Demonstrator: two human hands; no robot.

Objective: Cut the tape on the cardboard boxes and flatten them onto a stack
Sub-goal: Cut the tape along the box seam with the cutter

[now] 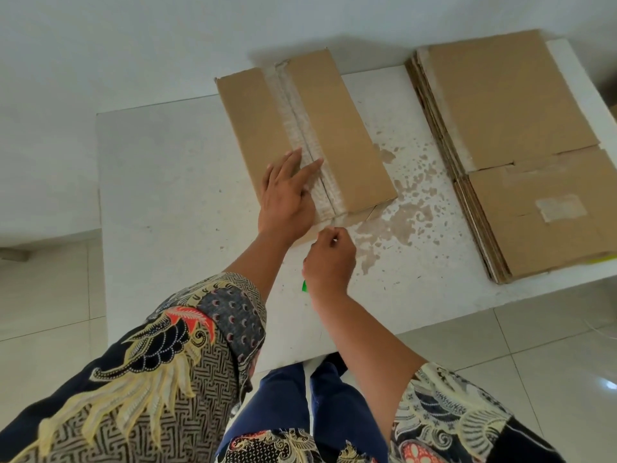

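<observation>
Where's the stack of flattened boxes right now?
In the head view, the stack of flattened boxes lies on the white table's right end, right of the taped box under the left hand.

I see soft, even daylight, bright throughout. A glare spot shines on the floor tiles at lower right. The box casts a faint shadow on the wall. My wide lens bends edges, and the picture looks slightly soft overall.

Left hand flat, fingers straight; right hand fisted.
</observation>
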